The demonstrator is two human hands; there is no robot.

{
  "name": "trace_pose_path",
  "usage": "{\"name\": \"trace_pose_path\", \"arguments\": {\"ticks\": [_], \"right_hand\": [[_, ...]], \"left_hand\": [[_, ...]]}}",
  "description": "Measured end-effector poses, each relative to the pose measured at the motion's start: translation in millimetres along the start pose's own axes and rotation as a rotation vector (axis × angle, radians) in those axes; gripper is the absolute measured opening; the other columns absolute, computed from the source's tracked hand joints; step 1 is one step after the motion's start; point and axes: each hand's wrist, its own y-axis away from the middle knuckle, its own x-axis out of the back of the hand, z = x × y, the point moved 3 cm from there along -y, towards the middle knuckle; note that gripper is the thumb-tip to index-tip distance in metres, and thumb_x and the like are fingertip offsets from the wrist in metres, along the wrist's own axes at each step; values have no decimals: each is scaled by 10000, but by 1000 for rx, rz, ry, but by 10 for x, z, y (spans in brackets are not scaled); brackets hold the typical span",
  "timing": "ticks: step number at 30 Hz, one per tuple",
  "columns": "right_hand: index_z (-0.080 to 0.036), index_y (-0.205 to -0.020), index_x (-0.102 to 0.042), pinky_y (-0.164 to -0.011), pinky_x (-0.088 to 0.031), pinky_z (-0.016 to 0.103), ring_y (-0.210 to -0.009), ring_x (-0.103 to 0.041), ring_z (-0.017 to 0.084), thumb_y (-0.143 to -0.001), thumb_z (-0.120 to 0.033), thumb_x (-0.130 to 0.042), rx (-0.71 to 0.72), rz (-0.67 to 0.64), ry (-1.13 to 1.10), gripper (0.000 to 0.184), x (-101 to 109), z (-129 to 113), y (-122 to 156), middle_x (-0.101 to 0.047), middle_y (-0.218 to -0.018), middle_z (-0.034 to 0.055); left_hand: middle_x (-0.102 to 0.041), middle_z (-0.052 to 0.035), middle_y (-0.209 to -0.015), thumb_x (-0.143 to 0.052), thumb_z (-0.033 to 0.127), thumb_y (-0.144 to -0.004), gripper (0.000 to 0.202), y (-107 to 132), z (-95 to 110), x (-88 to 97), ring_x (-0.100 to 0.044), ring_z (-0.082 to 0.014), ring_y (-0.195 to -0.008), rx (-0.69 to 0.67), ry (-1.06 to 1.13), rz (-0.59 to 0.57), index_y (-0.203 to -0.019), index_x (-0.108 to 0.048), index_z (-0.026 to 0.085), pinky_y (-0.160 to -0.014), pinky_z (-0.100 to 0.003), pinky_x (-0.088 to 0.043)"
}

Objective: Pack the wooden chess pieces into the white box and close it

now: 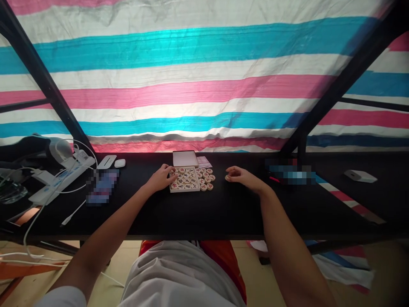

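A small open wooden box (pixel 185 189) with several round game pieces packed in rows lies on the black table (pixel 204 213). My left hand (pixel 160 178) rests at the box's left edge, fingertips pinched on a piece in the top left corner. Several loose round pieces (pixel 206 178) lie just right of the box. My right hand (pixel 240 175) lies further right, fingers curled around one round piece (pixel 227 177) on the table. The box's lid (pixel 185 158) lies flat behind the box.
White power strips and cables (pixel 60 179) crowd the table's left side, with a white mouse (pixel 120 163) beside them. A small white device (pixel 360 175) lies far right. Black frame posts (pixel 332 91) stand before a striped cloth backdrop (pixel 204 76).
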Motion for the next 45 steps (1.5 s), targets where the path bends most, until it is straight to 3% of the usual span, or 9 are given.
{"name": "trace_pose_path", "arguments": {"ticks": [5,9,13,16,22,26,31,36,45], "right_hand": [[-181,-1033,-539,-770,-467,314,-776,-595,162,-556,-287,-728,7,-148,-44,523,-189,-4,-15,-633,-848,24],[-194,-1100,-523,-774,-474,316,-789,-595,158,-551,-281,-748,36,-156,-40,600,-286,-29,-54,-628,-886,26],[-198,-1125,-529,-769,-482,319,-789,-594,159,-558,-316,-761,66,-143,-7,624,-342,-15,-89,-620,-863,16],[-194,-1112,-548,-749,-480,311,-765,-578,150,-597,-351,-742,101,-96,70,573,-358,-22,-100,-604,-859,11],[-223,-1019,-641,-787,-468,314,-816,-570,154,-669,-359,-691,202,-38,238,379,-379,-107,-68,-579,-1039,36],[-213,-1000,-653,-809,-460,320,-803,-573,151,-712,-351,-643,221,-23,293,319,-389,-148,-50,-583,-1022,36],[-212,-1021,-647,-812,-452,297,-778,-567,129,-736,-177,-510,254,35,335,319,-373,-162,-59,-607,-1015,28],[-217,-908,-708,-817,-441,286,-848,-574,148,-736,-89,-410,308,77,397,367,-385,-131,-112,-607,-1000,43],[-215,-994,-667,-802,-454,282,-816,-573,143,-719,-159,-537,231,26,432,309,-367,-90,-94,-587,-1004,38]], "left_hand": [[-492,-75,-1163,-394,495,-867,443,1,17,10,-580,-225,-947,12,-3,-7,-1209,-511,238,-788,-314,-469],[-483,-89,-1191,-348,455,-897,479,-14,0,-6,-562,-227,-1004,8,3,-7,-1300,-444,215,-835,-309,-454],[-481,-88,-1189,-276,448,-923,481,-39,-45,-36,-547,-219,-1040,-3,16,-6,-1277,-484,198,-878,-305,-439],[-483,-83,-1189,-264,454,-926,489,-42,-56,-47,-549,-216,-1042,-13,15,-10,-1269,-504,200,-892,-301,-434],[-502,-70,-1185,-250,410,-939,455,-29,-37,-8,-562,-207,-1011,11,23,14,-1248,-531,232,-851,-295,-451],[-528,-57,-1159,-247,408,-943,436,-28,-50,16,-564,-197,-1003,23,24,17,-1194,-566,248,-833,-291,-459],[-543,-79,-1105,-295,384,-933,421,-55,-72,0,-553,-209,-1026,-25,51,80,-1237,-534,216,-920,-321,-426],[-530,-91,-1104,-310,395,-924,431,-67,-68,-23,-523,-223,-1065,-36,16,66,-1205,-569,196,-941,-331,-413],[-573,-82,-1120,-275,386,-940,449,-65,-38,-25,-502,-226,-1037,-138,-27,80,-1169,-607,188,-944,-341,-397]]}}
